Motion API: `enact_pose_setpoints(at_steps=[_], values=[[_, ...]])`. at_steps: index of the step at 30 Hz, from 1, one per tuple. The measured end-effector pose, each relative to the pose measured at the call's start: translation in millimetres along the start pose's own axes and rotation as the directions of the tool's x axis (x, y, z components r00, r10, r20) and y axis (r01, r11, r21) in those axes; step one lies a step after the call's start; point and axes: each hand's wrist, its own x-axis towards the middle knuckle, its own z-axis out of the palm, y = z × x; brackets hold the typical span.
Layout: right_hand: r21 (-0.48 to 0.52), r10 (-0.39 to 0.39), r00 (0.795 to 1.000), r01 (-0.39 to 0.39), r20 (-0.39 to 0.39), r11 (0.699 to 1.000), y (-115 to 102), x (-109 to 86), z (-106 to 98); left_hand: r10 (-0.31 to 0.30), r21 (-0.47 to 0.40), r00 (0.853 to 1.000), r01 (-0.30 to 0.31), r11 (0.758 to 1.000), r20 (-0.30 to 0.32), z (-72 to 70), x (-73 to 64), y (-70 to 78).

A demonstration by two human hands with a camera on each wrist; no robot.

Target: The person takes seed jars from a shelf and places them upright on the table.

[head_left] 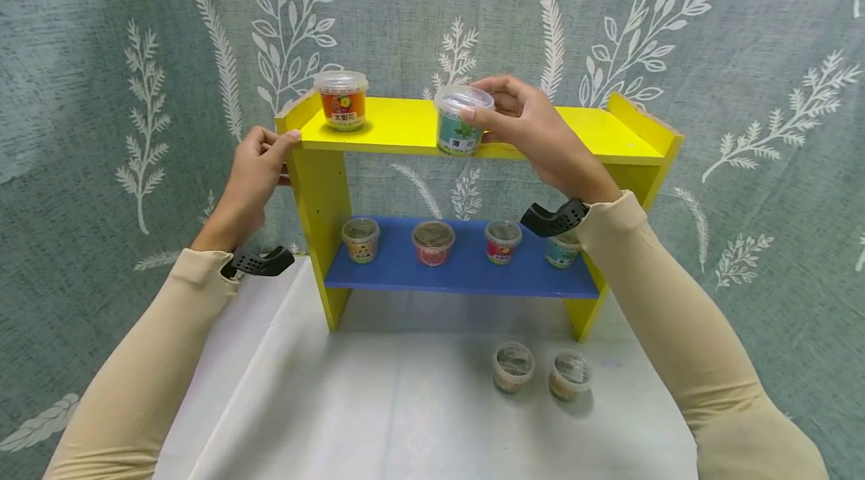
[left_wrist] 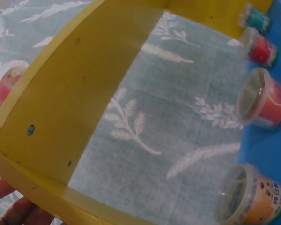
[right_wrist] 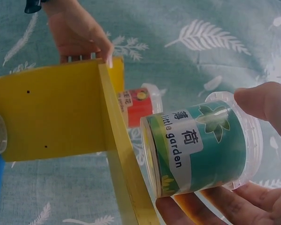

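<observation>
My right hand (head_left: 516,116) grips a small plastic tub (right_wrist: 201,145) with a teal label and a clear lid, thumb on one side and fingers on the other. In the head view that tub is at the front edge of the yellow top shelf (head_left: 399,123); whether it touches the shelf I cannot tell. My left hand (head_left: 251,172) holds the upper left corner of the yellow and blue rack (head_left: 314,202), thumb on top and fingers behind the side panel. A tub with an orange-red label (head_left: 343,101) stands on the top shelf near this hand.
On the blue lower shelf (head_left: 459,281) stand several lidded tubs, among them a pink one (head_left: 433,243) and a red one (head_left: 502,242). Two more tubs, one here (head_left: 513,367), stand on the white table (head_left: 405,405) in front. A patterned curtain (head_left: 169,89) hangs behind.
</observation>
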Motion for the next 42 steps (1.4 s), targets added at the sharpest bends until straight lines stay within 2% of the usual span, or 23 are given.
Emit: enact_pose_setpoints(at_steps=[7,14,23,28,34,42], values=[[0.013,0.006,1.000,-0.006,0.014,1.000,-2,-10.8,8,0.007,0.006,1.000,-0.007,1.000,0.001,-1.4,-1.7,-1.0],[-0.088,0.009,1.000,-0.007,0.029,0.996,-1,-23.3,19,0.004,0.018,1.000,-0.004,1.000,0.003,-2.4,-3.7,-1.6],[-0.093,0.013,0.998,-0.008,0.054,0.996,6,-37.1,23,-0.001,0.020,1.000,0.001,1.000,0.005,-1.1,-3.6,-3.7],[-0.173,0.011,0.997,0.002,0.073,0.985,13,-45.2,20,0.003,0.015,1.000,-0.003,1.000,0.003,0.0,-2.7,-1.5],[-0.245,0.016,0.998,-0.001,0.061,0.970,20,-52.7,19,0.010,0.005,1.000,-0.010,1.000,0.002,1.4,-2.5,0.7],[-0.208,0.019,0.997,-0.003,0.074,0.978,30,-58.5,21,0.004,-0.010,1.000,-0.004,1.000,-0.010,2.0,-1.5,1.1]])
